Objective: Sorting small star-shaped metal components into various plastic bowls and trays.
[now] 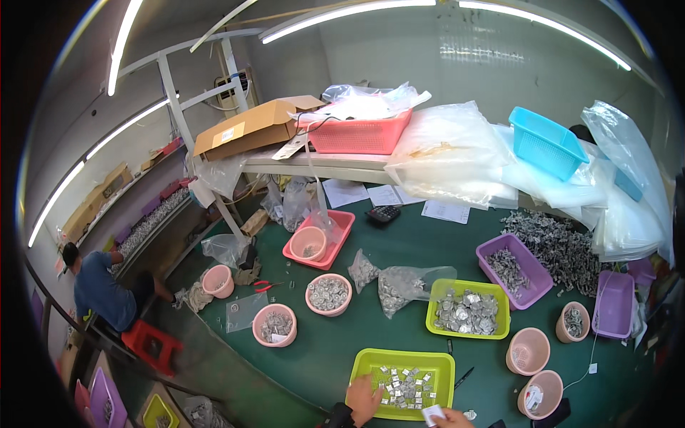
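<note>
A broad lane of green surface (pixel 312 360) ran between the left hand (pixel 364 399) and the front pink bowl (pixel 275 343). Beyond the near lime tray (pixel 403 353), the bulky bag of metal parts (pixel 401 291) and the rear lime tray (pixel 467 334) blocked the way forward. To the right, a strip lay between the near lime tray and the pink tubs (pixel 526 367), with a black pen (pixel 464 377) in it. Farther back, plastic bags (pixel 449 157) drooping off the raised shelf (pixel 335 169) cut the headroom.
</note>
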A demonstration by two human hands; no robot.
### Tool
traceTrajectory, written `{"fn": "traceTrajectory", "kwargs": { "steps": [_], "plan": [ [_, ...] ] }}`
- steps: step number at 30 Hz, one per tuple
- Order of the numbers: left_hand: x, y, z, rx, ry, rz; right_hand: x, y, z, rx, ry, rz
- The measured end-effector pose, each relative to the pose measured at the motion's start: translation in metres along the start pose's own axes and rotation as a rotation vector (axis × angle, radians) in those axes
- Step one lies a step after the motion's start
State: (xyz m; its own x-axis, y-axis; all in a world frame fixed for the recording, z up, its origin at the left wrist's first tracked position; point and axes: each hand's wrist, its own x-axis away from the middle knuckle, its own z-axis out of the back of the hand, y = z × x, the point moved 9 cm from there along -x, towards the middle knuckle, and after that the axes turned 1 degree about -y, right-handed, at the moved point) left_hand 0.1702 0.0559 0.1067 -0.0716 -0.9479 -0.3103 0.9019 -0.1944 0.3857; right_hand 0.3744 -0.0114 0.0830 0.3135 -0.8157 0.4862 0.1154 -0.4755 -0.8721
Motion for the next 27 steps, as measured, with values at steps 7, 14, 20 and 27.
{"fn": "traceTrajectory", "kwargs": {
  "steps": [7,14,20,27],
  "plan": [
    [0.016,0.069,0.016,0.798,-0.591,0.173,-0.013,-0.043,-0.066,0.127,-0.225,0.027],
    [-0.026,0.021,0.002,0.989,-0.518,0.185,-0.045,-0.029,-0.054,-0.122,0.033,-0.002],
    [-0.189,-0.105,0.009,0.490,0.026,0.144,-0.052,-0.005,-0.029,-0.293,0.400,-0.158],
    [-0.310,-0.157,-0.049,-0.099,-0.029,0.093,-0.065,-0.026,-0.049,-0.284,0.591,-0.277]
  ]
}}
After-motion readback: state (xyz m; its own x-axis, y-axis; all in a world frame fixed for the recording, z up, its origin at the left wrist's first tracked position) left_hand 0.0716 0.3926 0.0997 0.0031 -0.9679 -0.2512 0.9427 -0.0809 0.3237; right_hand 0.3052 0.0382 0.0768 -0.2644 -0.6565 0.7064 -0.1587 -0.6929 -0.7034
